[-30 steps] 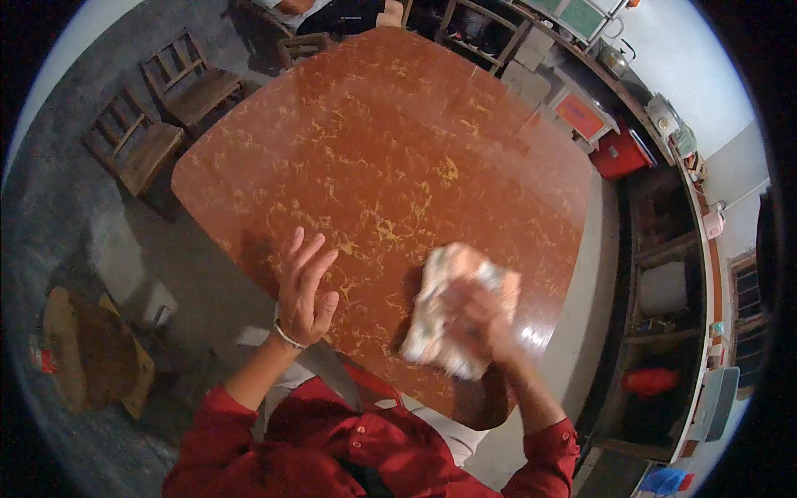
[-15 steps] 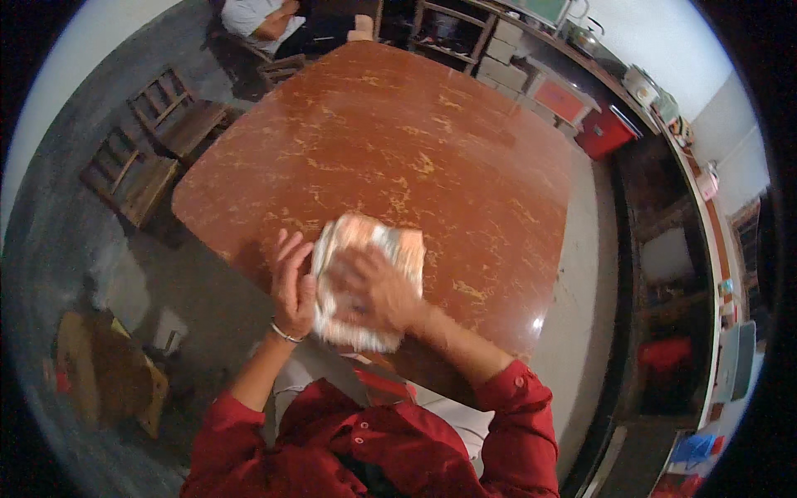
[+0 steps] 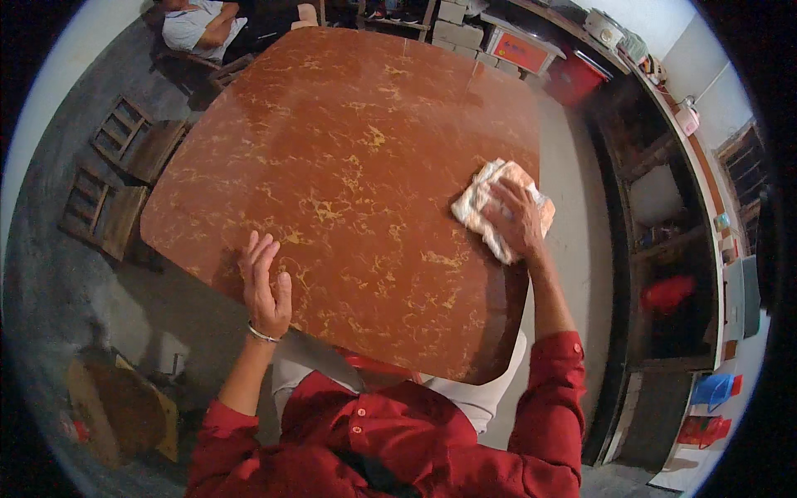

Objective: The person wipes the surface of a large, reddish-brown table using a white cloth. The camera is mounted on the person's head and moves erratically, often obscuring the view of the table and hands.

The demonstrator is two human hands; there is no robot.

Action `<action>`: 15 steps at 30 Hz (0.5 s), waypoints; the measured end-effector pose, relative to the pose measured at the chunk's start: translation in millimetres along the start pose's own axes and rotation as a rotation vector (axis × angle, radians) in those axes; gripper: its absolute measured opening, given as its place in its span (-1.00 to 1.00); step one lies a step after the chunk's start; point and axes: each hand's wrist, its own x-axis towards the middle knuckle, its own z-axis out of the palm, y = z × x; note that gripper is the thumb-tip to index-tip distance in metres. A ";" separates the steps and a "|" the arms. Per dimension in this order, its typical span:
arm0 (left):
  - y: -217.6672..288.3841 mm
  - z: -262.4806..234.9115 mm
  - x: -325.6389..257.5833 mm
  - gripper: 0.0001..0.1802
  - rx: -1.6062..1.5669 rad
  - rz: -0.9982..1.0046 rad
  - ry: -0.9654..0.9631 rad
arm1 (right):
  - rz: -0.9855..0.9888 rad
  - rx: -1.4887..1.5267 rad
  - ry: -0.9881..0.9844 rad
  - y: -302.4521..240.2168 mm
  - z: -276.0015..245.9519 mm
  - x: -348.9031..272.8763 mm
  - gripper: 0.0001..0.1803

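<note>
Press evenly through the right hand (image 3: 516,217), laid over the crumpled, white-and-orange fabric cloth (image 3: 476,196) at the right edge of the glossy, red-brown, gold-veined table (image 3: 332,124), fingers slightly apart, easing pressure at the rim. Hold the empty left hand (image 3: 267,295) by the near-left edge, fingers lightly parted. Note the red, box-shaped container (image 3: 573,81) and round, white pot (image 3: 603,30) at far right, contents impossible to tell.

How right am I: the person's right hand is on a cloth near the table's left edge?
Not quite: the head view shows the cloth near the right edge of the table. The right hand is indeed on it.
</note>
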 end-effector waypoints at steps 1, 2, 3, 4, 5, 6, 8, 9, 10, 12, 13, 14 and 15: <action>-1.3 -0.1 -0.3 -0.57 0.019 0.001 0.000 | 0.051 0.014 0.058 -3.2 4.9 6.9 -0.52; -0.5 0.8 0.0 -0.57 0.018 -0.016 0.000 | 0.041 -0.018 0.068 -7.8 8.8 6.1 -0.51; 2.3 2.7 1.7 -0.57 0.015 -0.030 0.001 | 0.033 -0.053 0.080 -13.9 11.7 2.1 -0.50; 3.4 1.6 3.3 -0.57 0.020 -0.045 0.000 | 0.020 -0.019 0.015 -28.8 11.2 -4.3 -0.49; 2.5 -0.9 2.0 -0.57 0.027 -0.038 -0.001 | -0.104 0.038 -0.018 -39.1 18.0 -21.5 -0.49; 1.7 3.2 2.9 -0.57 0.010 -0.026 -0.002 | -0.258 -0.041 -0.121 -40.1 21.7 -43.8 -0.49; 0.2 -1.7 -1.1 -0.55 0.019 -0.043 -0.007 | -0.286 0.182 -0.263 -107.0 -4.9 -67.7 -0.46; 0.6 -1.9 -0.7 -0.55 0.008 -0.039 -0.007 | -0.318 0.223 -0.290 -120.6 -15.1 -88.2 -0.46; -0.4 -1.4 -2.7 -0.54 0.001 -0.036 -0.007 | -0.313 0.196 -0.369 -132.6 -23.9 -104.2 -0.47; 0.2 1.1 -3.0 -0.54 -0.018 -0.037 -0.003 | -0.320 0.201 -0.414 -138.7 -35.6 -124.3 -0.43; 1.0 1.6 -2.6 -0.54 -0.022 -0.038 -0.001 | -0.314 0.208 -0.423 -135.2 -38.7 -129.6 -0.42; 1.2 2.0 -3.0 -0.53 -0.025 -0.042 0.002 | -0.297 0.214 -0.409 -126.0 -38.4 -128.5 -0.43; 0.7 2.2 -4.5 -0.54 -0.021 -0.046 0.000 | -0.281 0.221 -0.397 -113.4 -36.3 -123.1 -0.44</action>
